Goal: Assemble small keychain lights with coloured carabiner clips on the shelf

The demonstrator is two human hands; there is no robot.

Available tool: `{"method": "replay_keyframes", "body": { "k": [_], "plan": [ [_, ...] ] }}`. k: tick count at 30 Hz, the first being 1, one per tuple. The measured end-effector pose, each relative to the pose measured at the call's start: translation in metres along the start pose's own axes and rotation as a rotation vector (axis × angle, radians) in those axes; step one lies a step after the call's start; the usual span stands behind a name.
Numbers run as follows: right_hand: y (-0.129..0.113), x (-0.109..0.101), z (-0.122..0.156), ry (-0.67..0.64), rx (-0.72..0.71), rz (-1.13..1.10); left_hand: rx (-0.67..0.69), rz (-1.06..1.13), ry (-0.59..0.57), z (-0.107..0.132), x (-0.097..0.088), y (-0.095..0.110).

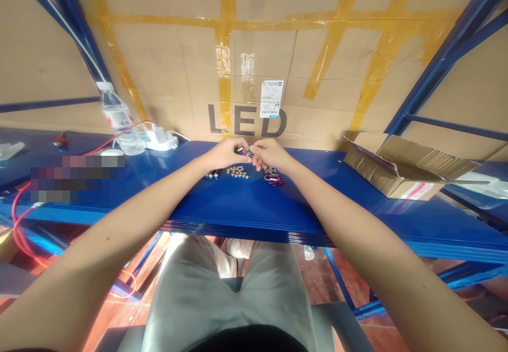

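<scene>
Both my arms reach forward over a blue shelf. My left hand and my right hand meet at the far middle, fingers pinched together on a small greenish metal piece held between them. Just below the hands lies a cluster of several small silver metal parts. A dark small part lies under my left hand. A purple-pink metallic clip lies under my right hand.
A water bottle stands at the back left beside a white power adapter with a red cable. An open cardboard box lies at the right. A large taped cardboard wall marked LED stands behind.
</scene>
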State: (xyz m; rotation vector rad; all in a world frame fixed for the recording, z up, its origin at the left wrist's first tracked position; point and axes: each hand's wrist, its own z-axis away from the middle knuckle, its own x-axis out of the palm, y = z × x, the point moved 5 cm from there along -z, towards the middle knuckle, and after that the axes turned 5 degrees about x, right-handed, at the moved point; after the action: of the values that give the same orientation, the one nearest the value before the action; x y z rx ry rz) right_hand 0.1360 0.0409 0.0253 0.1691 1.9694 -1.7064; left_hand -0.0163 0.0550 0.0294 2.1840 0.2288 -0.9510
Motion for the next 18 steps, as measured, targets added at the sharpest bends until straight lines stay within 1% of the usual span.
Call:
{"method": "replay_keyframes", "body": {
  "k": [5,9,12,15,18],
  "plan": [
    [-0.0007,-0.0012,-0.0003,0.027,-0.01,-0.11,-0.014,0.057,0.093,-0.0012,0.0012,-0.0002],
    [0.0033,-0.0023,-0.0032,0.027,-0.013,-0.181,-0.045,0.135,0.055,-0.0006,0.0033,0.0029],
    [0.0054,-0.0011,-0.0055,-0.004,-0.016,-0.255,-0.102,0.192,0.026,0.0007,0.0049,0.0059],
    [0.0063,0.0009,-0.0069,-0.04,0.009,-0.341,-0.158,0.259,0.045,0.0018,0.0044,0.0055],
    [0.0058,0.0012,-0.0072,-0.047,0.024,-0.378,-0.201,0.298,0.091,0.0028,0.0,0.0007]
  ]
}}
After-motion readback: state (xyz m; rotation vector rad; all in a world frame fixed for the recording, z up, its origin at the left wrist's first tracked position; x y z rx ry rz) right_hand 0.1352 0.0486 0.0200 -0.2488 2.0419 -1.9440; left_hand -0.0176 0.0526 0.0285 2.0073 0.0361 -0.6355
